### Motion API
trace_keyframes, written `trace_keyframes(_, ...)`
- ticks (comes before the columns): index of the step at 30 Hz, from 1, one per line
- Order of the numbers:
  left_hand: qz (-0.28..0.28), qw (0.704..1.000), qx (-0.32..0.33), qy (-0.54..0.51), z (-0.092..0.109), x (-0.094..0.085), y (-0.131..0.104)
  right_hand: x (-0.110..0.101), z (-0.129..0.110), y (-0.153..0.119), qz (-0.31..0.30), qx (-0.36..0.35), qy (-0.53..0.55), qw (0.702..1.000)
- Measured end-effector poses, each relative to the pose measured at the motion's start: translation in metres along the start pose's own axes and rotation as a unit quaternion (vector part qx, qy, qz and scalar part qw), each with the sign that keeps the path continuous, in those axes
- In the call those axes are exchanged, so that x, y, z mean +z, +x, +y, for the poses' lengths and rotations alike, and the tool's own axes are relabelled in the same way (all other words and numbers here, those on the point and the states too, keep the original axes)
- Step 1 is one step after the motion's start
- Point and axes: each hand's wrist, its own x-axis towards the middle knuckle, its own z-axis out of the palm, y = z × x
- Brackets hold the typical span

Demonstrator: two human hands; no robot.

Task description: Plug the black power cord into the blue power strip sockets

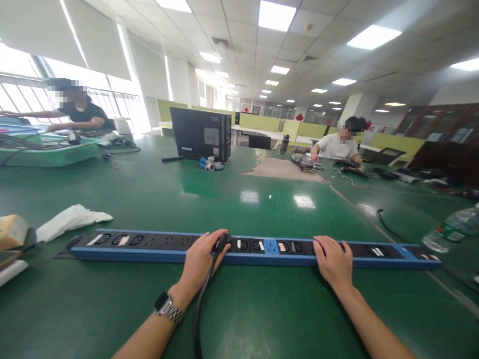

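My left hand (202, 257) grips the black plug (223, 242) against the power strip (262, 260); seating cannot be confirmed. The strip lies crosswise ahead of me on the worktop (262, 309), long axis left to right. Right of the plug, my right hand (335, 259) clasps the strip.

Left hand (204, 257) closed in a pinch. Right hand (336, 262) palm down, fingers bent. Forearms (374, 319) angle in from near side.

Black cable (200, 304) cut off at bottom edge
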Motion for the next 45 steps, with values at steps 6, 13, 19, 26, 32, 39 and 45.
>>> trace_keyframes(6, -0.018, 1.000, -0.015, 0.003, 0.000, -0.002, -0.001, -0.002, 0.001, -0.001, -0.028, 0.009, 0.007, 1.000)
trace_keyframes(13, -0.041, 0.999, -0.028, -0.003, 0.005, -0.006, 0.002, -0.003, 0.001, -0.001, -0.032, 0.019, 0.014, 0.999)
trace_keyframes(19, -0.042, 0.999, -0.028, -0.006, 0.004, -0.007, 0.002, -0.004, 0.000, -0.001, -0.027, 0.020, 0.016, 0.999)
trace_keyframes(26, -0.030, 0.999, -0.025, -0.011, 0.006, -0.007, 0.002, -0.001, 0.002, -0.002, -0.014, 0.020, 0.010, 1.000)
trace_keyframes(32, -0.040, 0.998, -0.022, -0.046, 0.008, -0.007, 0.003, -0.001, 0.003, -0.002, -0.005, 0.020, -0.003, 1.000)
trace_keyframes(39, -0.042, 0.995, -0.034, -0.085, 0.018, -0.011, 0.008, -0.002, 0.002, 0.001, -0.012, 0.016, 0.014, 1.000)
trace_keyframes(45, 0.017, 0.991, -0.034, -0.130, 0.071, 0.012, 0.020, -0.004, -0.004, 0.002, -0.001, 0.026, 0.024, 0.999)
